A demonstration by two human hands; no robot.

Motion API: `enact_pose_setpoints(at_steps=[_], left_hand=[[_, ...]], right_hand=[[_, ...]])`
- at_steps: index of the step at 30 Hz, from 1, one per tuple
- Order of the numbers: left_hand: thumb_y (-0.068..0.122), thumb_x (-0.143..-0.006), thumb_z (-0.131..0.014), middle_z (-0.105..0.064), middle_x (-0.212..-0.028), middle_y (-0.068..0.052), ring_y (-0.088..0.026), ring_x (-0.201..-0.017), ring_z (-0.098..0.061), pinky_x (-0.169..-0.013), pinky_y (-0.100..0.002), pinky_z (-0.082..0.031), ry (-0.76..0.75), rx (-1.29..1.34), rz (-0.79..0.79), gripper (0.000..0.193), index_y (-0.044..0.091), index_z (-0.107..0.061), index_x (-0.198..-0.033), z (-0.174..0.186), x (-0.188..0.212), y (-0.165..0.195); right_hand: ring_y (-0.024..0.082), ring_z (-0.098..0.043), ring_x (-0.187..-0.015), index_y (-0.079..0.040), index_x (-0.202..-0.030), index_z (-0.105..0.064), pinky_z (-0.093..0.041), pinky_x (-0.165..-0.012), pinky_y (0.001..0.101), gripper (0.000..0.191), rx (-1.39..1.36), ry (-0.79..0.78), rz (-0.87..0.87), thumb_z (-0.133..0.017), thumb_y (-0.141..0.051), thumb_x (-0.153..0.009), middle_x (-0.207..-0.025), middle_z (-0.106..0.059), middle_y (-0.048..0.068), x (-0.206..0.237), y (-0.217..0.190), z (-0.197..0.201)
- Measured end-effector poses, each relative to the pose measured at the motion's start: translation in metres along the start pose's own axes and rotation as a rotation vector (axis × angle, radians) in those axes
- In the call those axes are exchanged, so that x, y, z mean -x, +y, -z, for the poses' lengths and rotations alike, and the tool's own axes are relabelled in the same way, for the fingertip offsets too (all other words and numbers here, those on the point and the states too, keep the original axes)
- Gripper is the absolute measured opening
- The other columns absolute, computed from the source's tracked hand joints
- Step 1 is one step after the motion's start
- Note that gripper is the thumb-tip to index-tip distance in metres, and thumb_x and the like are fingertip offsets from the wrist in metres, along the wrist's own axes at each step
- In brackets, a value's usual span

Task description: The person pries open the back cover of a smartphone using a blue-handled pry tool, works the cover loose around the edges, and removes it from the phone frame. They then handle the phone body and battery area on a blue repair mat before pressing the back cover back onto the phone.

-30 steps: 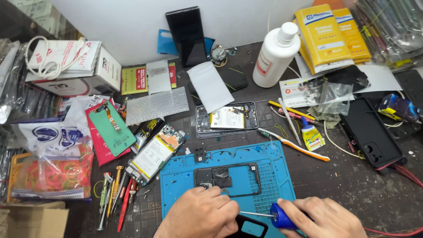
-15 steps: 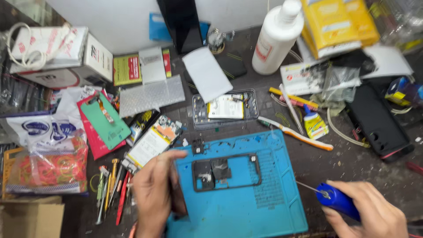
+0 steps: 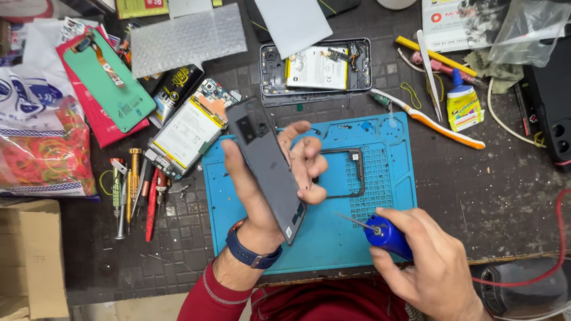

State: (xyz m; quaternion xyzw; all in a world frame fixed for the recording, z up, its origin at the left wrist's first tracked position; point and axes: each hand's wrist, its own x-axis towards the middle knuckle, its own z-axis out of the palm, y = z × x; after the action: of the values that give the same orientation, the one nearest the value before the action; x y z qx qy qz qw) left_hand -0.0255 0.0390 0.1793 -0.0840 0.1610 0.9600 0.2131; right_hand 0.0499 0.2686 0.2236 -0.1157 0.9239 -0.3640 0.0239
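Grey phone back cover [image 3: 267, 169] held tilted above blue mat [image 3: 392, 178], mid worktop. Left hand [image 3: 270, 178] grip pinching cover by long edges, thumb left, fingers right. Likely light, thin, slightly flexible, smooth; best taken by edges, away from camera cutout. Right hand [image 3: 431, 264] grip closed round blue screwdriver [image 3: 383, 233], near right.

a dark, scuffed worktop [image 3: 493, 196] fills the view under even light; a cardboard box [image 3: 30, 261] stands at its left edge.
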Motion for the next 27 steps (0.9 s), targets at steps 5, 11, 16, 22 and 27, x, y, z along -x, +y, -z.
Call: enact_pose_setpoints(at_steps=[5, 11, 16, 22, 27], left_hand=[[0.049, -0.089, -0.073, -0.042, -0.120, -0.003, -0.015, -0.097, -0.040, -0.065, -0.025, -0.035, 0.038, -0.200, -0.169, 0.068, 0.026, -0.037, -0.141, 0.000, 0.006, -0.005], [0.038, -0.093, -0.063, -0.043, -0.112, -0.007, -0.017, -0.093, -0.043, -0.068, -0.027, -0.039, -0.028, -0.055, -0.131, 0.060, 0.014, -0.038, -0.142, 0.013, 0.005, -0.007], [0.042, -0.090, -0.052, -0.044, -0.103, -0.006, -0.015, -0.088, -0.042, -0.074, -0.030, -0.042, -0.048, -0.106, -0.050, 0.084, -0.006, -0.034, -0.156, 0.016, -0.003, -0.006], [0.040, -0.087, -0.053, -0.042, -0.102, -0.003, -0.013, -0.089, -0.040, -0.073, -0.027, -0.040, -0.057, -0.088, -0.064, 0.098, -0.007, -0.021, -0.167, 0.016, -0.006, -0.002], [0.040, -0.087, -0.055, -0.041, -0.098, -0.002, -0.011, -0.085, -0.039, -0.073, -0.026, -0.039, -0.089, -0.094, -0.037, 0.100, -0.006, -0.020, -0.168, 0.017, -0.004, -0.002]], right_hand=[[0.034, -0.067, -0.080, -0.006, -0.120, -0.062, -0.055, -0.066, 0.0413, 0.049, 0.117, -0.049, -0.010, -0.077, -0.025, -0.077, -0.093, -0.065, 0.012, -0.006, -0.002, -0.004], [0.032, -0.068, -0.080, -0.007, -0.119, -0.060, -0.054, -0.066, 0.0399, 0.046, 0.158, -0.087, 0.026, -0.076, -0.029, -0.081, -0.092, -0.066, 0.011, -0.002, 0.000, -0.018], [0.028, -0.067, -0.069, -0.012, -0.128, -0.064, -0.053, -0.058, 0.0378, 0.054, 0.225, -0.131, -0.099, -0.078, -0.029, -0.079, -0.084, -0.067, 0.007, 0.002, -0.004, -0.022], [0.025, -0.067, -0.068, -0.015, -0.125, -0.068, -0.053, -0.058, 0.0360, 0.050, 0.294, -0.093, -0.090, -0.079, -0.032, -0.079, -0.086, -0.068, 0.005, 0.005, -0.007, -0.024], [0.024, -0.067, -0.068, -0.015, -0.125, -0.068, -0.053, -0.058, 0.0356, 0.050, 0.292, -0.120, -0.085, -0.078, -0.032, -0.080, -0.086, -0.068, 0.005, 0.003, -0.007, -0.024]])
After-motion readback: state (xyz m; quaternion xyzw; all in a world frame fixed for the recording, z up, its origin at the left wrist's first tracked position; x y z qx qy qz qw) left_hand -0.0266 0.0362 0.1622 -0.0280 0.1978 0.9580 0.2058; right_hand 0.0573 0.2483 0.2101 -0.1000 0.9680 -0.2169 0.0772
